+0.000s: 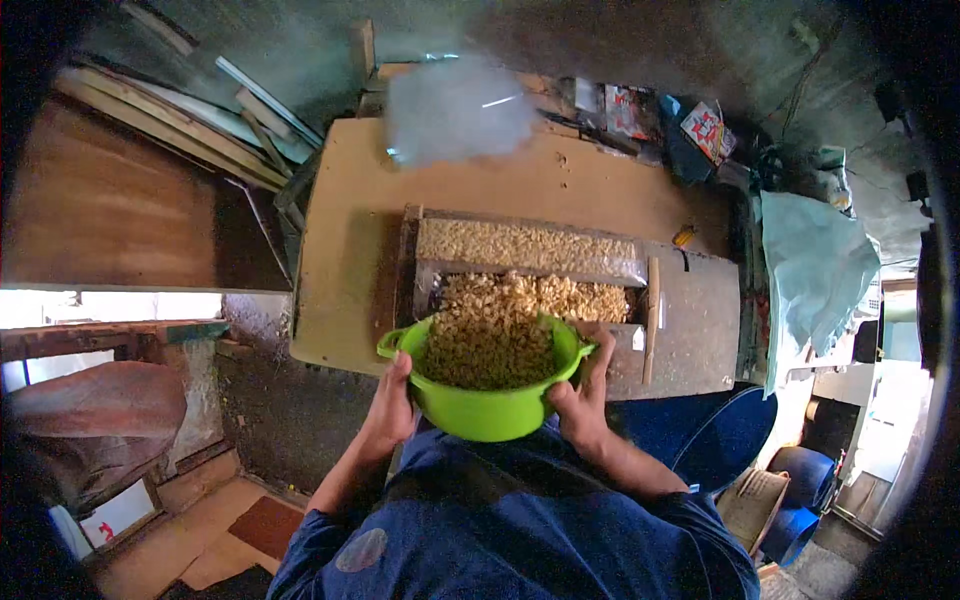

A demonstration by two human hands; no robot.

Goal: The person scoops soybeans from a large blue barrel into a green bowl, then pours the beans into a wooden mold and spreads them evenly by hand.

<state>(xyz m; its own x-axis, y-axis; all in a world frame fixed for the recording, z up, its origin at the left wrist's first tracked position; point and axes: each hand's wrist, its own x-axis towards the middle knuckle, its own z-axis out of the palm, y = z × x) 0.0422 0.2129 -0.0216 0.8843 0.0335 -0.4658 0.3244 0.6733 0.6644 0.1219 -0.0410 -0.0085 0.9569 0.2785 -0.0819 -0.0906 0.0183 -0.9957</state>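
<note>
My left hand (392,408) and my right hand (584,402) grip a bright green plastic basin (482,412) by its two sides, near its loop handles. It is tilted away from me over the near edge of a wooden frame (408,255). Pale puffed pieces (490,345) lie in the basin, shaded toward its near wall, and spill over the far rim. More loose pieces (595,298) fill the frame's near section. In its far section, a flat layer of similar pale pieces (520,245) seems to lie under clear plastic.
The frame rests on a tan tabletop (345,190) and a grey board (700,310). A wooden stick (652,318) lies right of the frame. A blurred clear plastic bag (460,110) is at the back. Pale green sheeting (815,270) hangs at right, above a blue barrel (735,425).
</note>
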